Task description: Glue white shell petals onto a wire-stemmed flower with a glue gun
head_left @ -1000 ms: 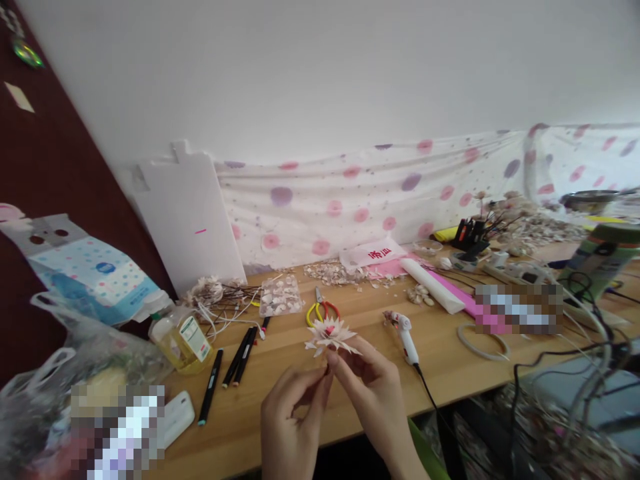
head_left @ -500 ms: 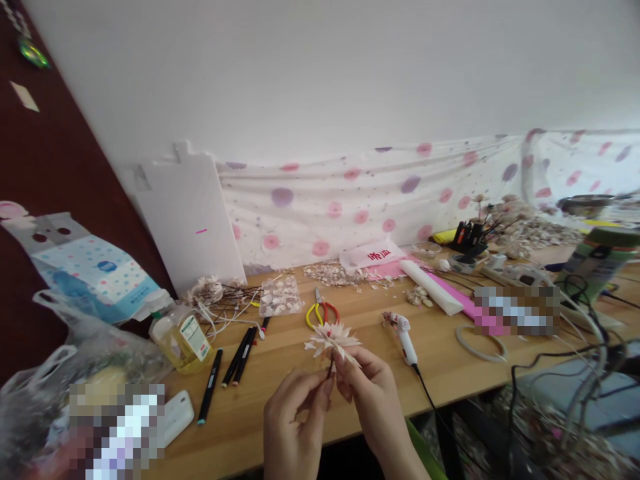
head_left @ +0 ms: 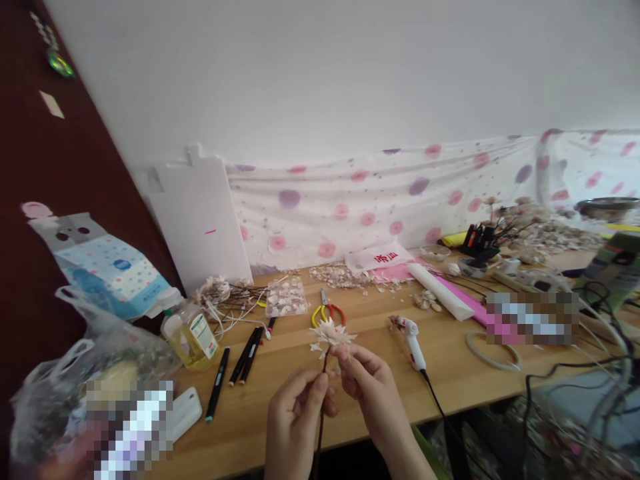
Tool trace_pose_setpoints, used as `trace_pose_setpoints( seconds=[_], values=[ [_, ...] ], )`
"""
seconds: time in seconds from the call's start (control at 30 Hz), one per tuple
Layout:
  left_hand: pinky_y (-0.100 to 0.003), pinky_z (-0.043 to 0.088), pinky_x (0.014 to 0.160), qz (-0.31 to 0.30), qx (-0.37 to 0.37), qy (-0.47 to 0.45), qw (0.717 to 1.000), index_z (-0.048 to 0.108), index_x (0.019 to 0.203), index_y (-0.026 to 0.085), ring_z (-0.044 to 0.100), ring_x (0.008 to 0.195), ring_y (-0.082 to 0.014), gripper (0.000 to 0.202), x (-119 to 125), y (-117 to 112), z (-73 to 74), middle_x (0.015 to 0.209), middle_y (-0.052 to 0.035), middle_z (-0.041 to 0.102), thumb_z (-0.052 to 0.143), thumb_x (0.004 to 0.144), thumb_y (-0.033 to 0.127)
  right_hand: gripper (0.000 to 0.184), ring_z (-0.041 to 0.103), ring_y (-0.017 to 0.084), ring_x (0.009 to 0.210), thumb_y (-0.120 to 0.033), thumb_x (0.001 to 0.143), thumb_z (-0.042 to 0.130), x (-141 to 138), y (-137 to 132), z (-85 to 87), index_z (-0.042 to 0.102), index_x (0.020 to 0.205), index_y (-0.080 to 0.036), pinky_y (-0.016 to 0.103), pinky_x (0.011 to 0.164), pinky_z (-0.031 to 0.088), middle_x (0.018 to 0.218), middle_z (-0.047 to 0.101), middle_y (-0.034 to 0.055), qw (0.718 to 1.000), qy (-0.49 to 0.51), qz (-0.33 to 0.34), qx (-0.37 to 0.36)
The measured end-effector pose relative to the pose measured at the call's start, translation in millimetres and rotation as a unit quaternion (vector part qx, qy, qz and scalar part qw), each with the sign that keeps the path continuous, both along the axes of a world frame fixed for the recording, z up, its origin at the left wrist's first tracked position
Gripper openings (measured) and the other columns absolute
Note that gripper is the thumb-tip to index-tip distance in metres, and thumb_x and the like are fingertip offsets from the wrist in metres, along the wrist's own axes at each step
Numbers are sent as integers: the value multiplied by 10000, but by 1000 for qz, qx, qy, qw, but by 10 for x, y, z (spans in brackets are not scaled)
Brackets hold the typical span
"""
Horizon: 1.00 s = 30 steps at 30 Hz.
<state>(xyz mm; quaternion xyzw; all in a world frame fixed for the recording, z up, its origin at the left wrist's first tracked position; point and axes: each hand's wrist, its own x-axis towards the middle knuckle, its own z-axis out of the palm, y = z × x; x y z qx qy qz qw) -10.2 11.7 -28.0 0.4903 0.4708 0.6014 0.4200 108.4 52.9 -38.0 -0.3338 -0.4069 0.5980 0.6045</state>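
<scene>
A cream-white handmade flower [head_left: 331, 331] with pointed petals stands upright on a thin dark brown stem [head_left: 326, 363], in front of me over the table. My left hand [head_left: 298, 410] is closed, pinching the stem between thumb and forefinger below the bloom. Just under the petals on the right, my right hand [head_left: 367, 381] is closed with its fingertips at the flower's lower petals. Directly behind the bloom lie scissors [head_left: 324, 300] with yellow and red handles. To the right rests a white glue gun [head_left: 412, 343] with a black cord.
Black markers [head_left: 219, 383], a bottle of yellow liquid [head_left: 193, 337] and a plastic bag [head_left: 50, 373] are on the left. Farther back sit a clear box of petals [head_left: 286, 298] and loose petals [head_left: 340, 275]. A white roll [head_left: 443, 293] and cables [head_left: 565, 367] lie right.
My left hand has shifted slightly down the stem, and more of the stem shows between the hands. The flower has turned more upright. The camera view has swung slightly left.
</scene>
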Motion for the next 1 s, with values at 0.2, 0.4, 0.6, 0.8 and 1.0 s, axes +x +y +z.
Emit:
trace_pose_setpoints(
  seconds=[0.2,0.4,0.6,0.8,1.0],
  values=[
    [-254,481,552,20,-27,-68,997,771,723,177,596,550,-157,324,66,-40,36,608,-18,675,777,750,500,415,370,63,496,-581,704,809,-22,-57,-9,778,807,-180,191,451,270,629,534,-16,998,-40,18,36],
    [-204,422,487,67,-20,-139,988,673,739,187,505,488,-104,374,25,-7,-2,544,47,558,762,758,549,325,397,87,523,-525,757,783,-3,-48,-67,769,808,-205,209,477,331,667,574,-9,992,-85,-19,95],
    [-191,144,396,30,-42,-144,988,681,775,159,225,412,-36,400,-46,1,-22,526,95,421,805,719,536,270,504,127,599,-425,776,783,-7,-78,-59,703,665,-191,228,564,412,635,572,-6,974,-151,-54,161],
    [-217,136,424,28,-44,-170,984,591,559,159,207,453,-48,444,-72,29,-79,496,91,373,870,633,496,248,467,114,532,-324,785,779,-49,-130,-33,668,610,-188,220,504,377,572,522,-23,943,-236,-97,214],
    [-220,104,400,33,-89,-245,965,494,580,205,145,411,-41,528,-102,175,-177,465,123,310,839,572,604,210,480,99,495,-180,835,727,-239,-142,-68,646,642,-201,198,474,393,567,517,-35,865,-315,-215,325]
  ],
)
